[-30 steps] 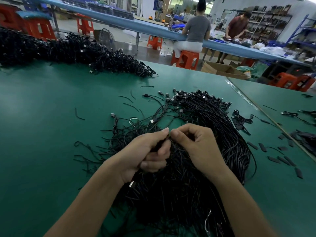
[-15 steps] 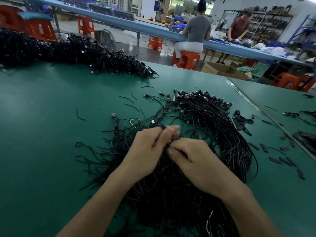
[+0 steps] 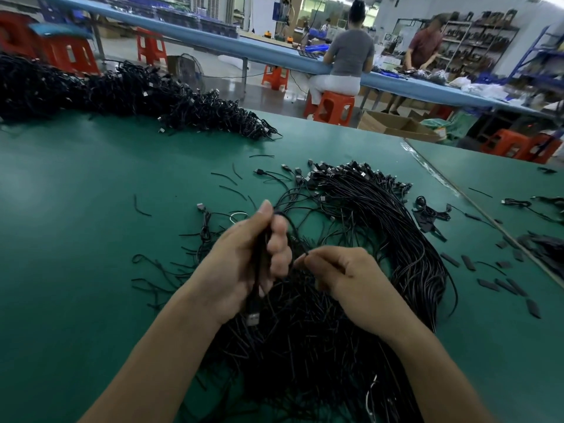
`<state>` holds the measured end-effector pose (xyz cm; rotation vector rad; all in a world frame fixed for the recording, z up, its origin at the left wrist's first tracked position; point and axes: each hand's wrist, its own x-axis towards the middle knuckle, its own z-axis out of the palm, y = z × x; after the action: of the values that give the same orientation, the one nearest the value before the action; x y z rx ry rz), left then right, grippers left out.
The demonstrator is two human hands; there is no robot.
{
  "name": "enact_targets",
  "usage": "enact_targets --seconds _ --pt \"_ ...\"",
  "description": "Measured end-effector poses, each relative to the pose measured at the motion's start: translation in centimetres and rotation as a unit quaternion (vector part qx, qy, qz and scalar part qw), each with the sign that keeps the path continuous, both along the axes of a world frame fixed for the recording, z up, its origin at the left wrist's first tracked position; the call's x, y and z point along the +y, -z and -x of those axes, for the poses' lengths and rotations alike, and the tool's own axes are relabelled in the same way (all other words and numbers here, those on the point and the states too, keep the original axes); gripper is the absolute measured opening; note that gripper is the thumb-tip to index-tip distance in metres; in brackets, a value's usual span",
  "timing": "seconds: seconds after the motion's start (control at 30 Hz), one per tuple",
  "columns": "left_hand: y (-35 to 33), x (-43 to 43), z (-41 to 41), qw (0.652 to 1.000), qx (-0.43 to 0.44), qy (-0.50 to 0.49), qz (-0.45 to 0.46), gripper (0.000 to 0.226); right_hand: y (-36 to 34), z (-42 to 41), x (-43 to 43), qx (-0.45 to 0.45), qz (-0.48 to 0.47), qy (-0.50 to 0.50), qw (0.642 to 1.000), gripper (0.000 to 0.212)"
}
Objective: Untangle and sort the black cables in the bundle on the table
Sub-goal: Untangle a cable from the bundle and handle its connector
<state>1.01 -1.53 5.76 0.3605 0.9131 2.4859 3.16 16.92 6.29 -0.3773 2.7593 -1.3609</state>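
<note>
No lettering, label or number can be read in this workshop scene. The black cables (image 3: 366, 227) and the green table (image 3: 76, 209) show no legible marking. The far shelves (image 3: 476, 44) and the cardboard box (image 3: 396, 126) are too blurred to read.

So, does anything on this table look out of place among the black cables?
Yes. A thin white wire lies looped at the edge of the black cable bundle, just beyond the left hand; it is pale among all black. Short black scraps also lie scattered on the green table.
</note>
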Motion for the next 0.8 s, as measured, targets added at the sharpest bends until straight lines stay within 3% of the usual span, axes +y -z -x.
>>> enact_targets --seconds 0.07,0.13,0.2,0.27,0.37,0.47,0.57,0.67,0.8 --pt "0.1 0.2 0.3 0.994 -0.005 -0.103 -0.037 0.039 0.0 -0.5 0.0 -0.027 -0.063 -0.043 0.997 0.024" --pt "0.5 0.4 0.6 0.982 0.028 -0.189 0.008 0.037 -0.3 -1.2 -0.5 -0.032 -0.089 -0.09 0.992 0.03" --pt "1.4 0.8 0.7 0.954 0.091 -0.254 0.135 0.033 -0.7 -1.8 -1.1 -0.027 -0.102 -0.121 0.987 0.033" --pt "1.9 1.3 0.5 0.9 0.17 -0.272 0.294 0.03 -1.3 -1.9 -1.3 0.009 -0.133 -0.132 0.982 0.033" --pt "1.9 1.5 0.0 0.837 0.246 -0.191 0.45 0.038 -2.2 -1.6 -0.4 0.067 -0.128 -0.099 0.985 0.017" --pt "1.5 1.7 -0.6 0.86 0.233 -0.055 0.451 0.056 -2.9 -1.3 0.6 0.126 -0.069 -0.046 0.989 0.004" --pt "1.1 1.5 -1.1 0.883 0.2 0.009 0.424 0.063 -2.8 -0.9 1.1 0.155 0.009 -0.017 0.988 0.008" --pt "0.7 0.9 -1.1 0.915 0.186 0.053 0.354 0.058 -2.1 -0.6 1.2 0.098 0.093 -0.032 0.99 0.012" --pt "0.8 0.4 -1.2 0.931 0.187 0.107 0.295 0.052 -1.5 -0.5 1.3 -0.025 0.181 -0.104 0.978 0.015"
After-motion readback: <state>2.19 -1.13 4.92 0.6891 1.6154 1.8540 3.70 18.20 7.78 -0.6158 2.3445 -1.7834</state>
